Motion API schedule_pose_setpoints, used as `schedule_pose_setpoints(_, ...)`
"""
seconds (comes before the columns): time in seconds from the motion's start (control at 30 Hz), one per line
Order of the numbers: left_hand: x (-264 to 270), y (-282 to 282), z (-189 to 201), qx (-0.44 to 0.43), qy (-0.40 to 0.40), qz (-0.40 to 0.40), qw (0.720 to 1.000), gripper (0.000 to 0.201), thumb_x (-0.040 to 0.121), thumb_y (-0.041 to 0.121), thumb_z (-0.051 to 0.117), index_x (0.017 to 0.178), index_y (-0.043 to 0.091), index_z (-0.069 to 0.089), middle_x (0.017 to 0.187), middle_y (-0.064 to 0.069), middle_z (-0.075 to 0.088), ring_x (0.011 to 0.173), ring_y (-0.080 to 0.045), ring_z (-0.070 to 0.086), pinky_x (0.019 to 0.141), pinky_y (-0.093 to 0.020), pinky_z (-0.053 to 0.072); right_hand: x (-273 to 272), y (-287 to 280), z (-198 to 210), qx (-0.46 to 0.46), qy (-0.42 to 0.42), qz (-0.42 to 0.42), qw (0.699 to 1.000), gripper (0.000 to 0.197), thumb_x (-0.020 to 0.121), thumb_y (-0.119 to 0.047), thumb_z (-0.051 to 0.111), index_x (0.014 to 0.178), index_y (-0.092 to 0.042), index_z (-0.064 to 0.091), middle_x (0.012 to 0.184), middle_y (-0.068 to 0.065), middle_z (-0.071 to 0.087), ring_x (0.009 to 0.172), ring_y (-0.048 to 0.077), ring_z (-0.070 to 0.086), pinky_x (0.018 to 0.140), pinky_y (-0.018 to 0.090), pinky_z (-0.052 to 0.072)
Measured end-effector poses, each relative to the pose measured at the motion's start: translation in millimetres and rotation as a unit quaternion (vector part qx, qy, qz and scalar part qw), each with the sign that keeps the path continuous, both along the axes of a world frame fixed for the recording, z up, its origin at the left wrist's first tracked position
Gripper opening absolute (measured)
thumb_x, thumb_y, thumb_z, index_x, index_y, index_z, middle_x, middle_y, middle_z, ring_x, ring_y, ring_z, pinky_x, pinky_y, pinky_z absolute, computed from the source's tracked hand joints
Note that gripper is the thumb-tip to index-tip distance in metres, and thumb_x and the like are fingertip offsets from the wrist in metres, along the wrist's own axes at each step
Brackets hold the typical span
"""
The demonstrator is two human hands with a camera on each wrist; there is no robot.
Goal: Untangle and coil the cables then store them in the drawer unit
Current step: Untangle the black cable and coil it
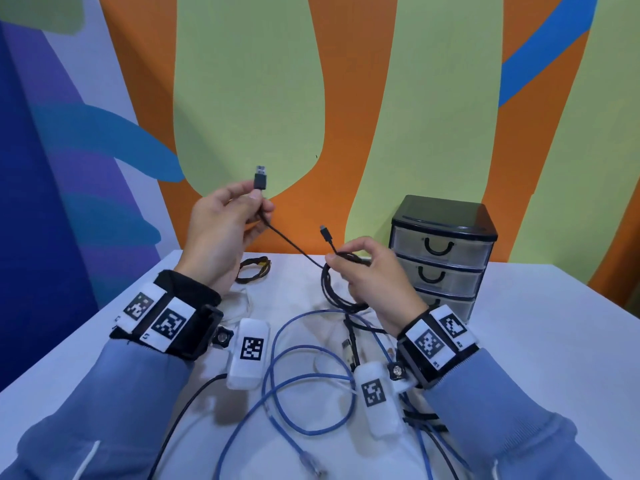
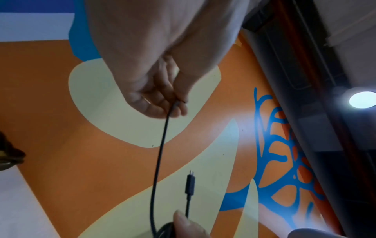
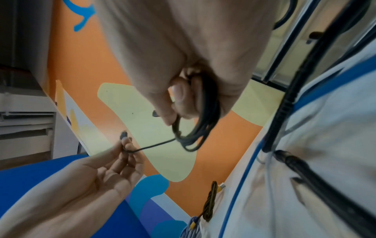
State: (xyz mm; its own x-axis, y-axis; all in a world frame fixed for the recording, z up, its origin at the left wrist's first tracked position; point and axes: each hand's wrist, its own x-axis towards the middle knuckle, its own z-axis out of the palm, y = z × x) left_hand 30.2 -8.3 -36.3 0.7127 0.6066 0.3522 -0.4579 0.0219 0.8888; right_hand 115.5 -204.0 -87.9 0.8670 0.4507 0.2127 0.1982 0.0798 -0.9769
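Black USB cable (image 1: 292, 245): raised above the counter (image 1: 519, 341), strung between both hands. The left hand (image 1: 221, 230) pinches it just below the USB-A plug (image 1: 260, 177), which stands upright above the fingertips; the other fingers are curled. The right hand (image 1: 372, 271) grips the wound part, a coil (image 1: 337, 289) of several loops hanging under the fingers, with the small plug (image 1: 325, 232) sticking up past the thumb. The exact number of loops is hard to make out, as the hand covers the top of the coil.

Blue network cable (image 1: 304, 379): loose on the counter in wide overlapping loops, near edge; one clear connector (image 1: 311, 465) in view, the rest of the run hidden under the right wrist and cut off at the bottom of the head view.

Black cables (image 1: 187, 414): one lies at the lower left, one end hidden under the left wrist; others pass beneath the right wrist, where they are too overlapped to sort apart.

Brown braided cable (image 1: 252, 270): small coil on the counter at the far side, partly hidden behind the left hand; yellow plug end visible in the right wrist view.

Drawer unit (image 1: 441, 251): black frame, three clear drawers with black handles, at the back right of the counter against the wall. All drawers closed; lowest one partly hidden by the right hand. Contents cannot be made out.

Both wrists carry bands with printed markers.
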Motion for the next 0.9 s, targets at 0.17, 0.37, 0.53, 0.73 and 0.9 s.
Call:
schedule_pose_setpoints(0.17, -15.3, -17.7, 5.4, 0.218, 0.029, -0.062, 0.973, 0.021, 0.101, 0.02, 0.071, 0.121, 0.015, 0.075, 0.097, -0.005, 0.082, 0.099, -0.012, 0.073, 0.091, -0.033, 0.053, 7.6, -7.7, -0.3, -0.048, -0.128, -0.046, 0.99, 0.015, 0.078, -0.014, 0.092, 0.089, -0.011, 0.082, 0.062, -0.011, 0.066, 0.055, 0.003, 0.055, 0.059, 0.012, 0.042)
schedule_pose_setpoints(0.37, -11.7, -26.2, -0.6, 0.268, 0.034, -0.121, 0.955, 0.02, 0.101, 0.014, 0.069, 0.119, 0.008, 0.075, 0.09, -0.006, 0.079, 0.088, -0.012, 0.068, 0.089, -0.025, 0.055, -10.3, -6.8, 6.4, -0.183, -0.216, 0.104, 0.953, 0.013, 0.078, -0.02, 0.092, 0.087, -0.018, 0.083, 0.066, -0.007, 0.065, 0.056, 0.003, 0.05, 0.058, 0.013, 0.039)
schedule_pose_setpoints(0.53, 1.9, -11.2, -9.1, 0.11, 0.071, -0.072, 0.989, 0.019, 0.108, 0.013, 0.059, 0.117, 0.009, 0.075, 0.079, 0.003, 0.064, 0.068, -0.009, 0.056, 0.069, -0.023, 0.052, -19.6, -11.0, 12.1, -0.137, -0.185, 0.183, 0.956, 0.01, 0.079, -0.003, 0.088, 0.086, -0.003, 0.081, 0.066, 0.005, 0.066, 0.059, 0.009, 0.047, 0.059, 0.019, 0.039)
schedule_pose_setpoints(0.73, -0.7, -8.4, -9.9, 0.04, 0.072, -0.14, 0.987, 0.017, 0.109, 0.015, 0.058, 0.114, 0.01, 0.073, 0.085, -0.002, 0.063, 0.076, -0.014, 0.058, 0.067, -0.023, 0.053, -19.5, -5.9, 8.6, -0.203, -0.201, 0.178, 0.942, 0.009, 0.079, -0.011, 0.089, 0.085, -0.011, 0.081, 0.061, -0.001, 0.056, 0.056, 0.014, 0.044, 0.056, 0.021, 0.037)
schedule_pose_setpoints(0.9, -9.7, -35.4, -2.5, 0.187, 0.029, -0.208, 0.96, 0.017, 0.097, 0.021, 0.068, 0.101, 0.006, 0.074, 0.084, -0.005, 0.068, 0.073, -0.014, 0.056, 0.065, -0.021, 0.048, -12.6, -4.7, 6.3, -0.212, -0.165, 0.129, 0.954, 0.02, 0.085, -0.02, 0.086, 0.096, -0.013, 0.071, 0.064, -0.005, 0.058, 0.057, 0.013, 0.05, 0.059, 0.026, 0.041)
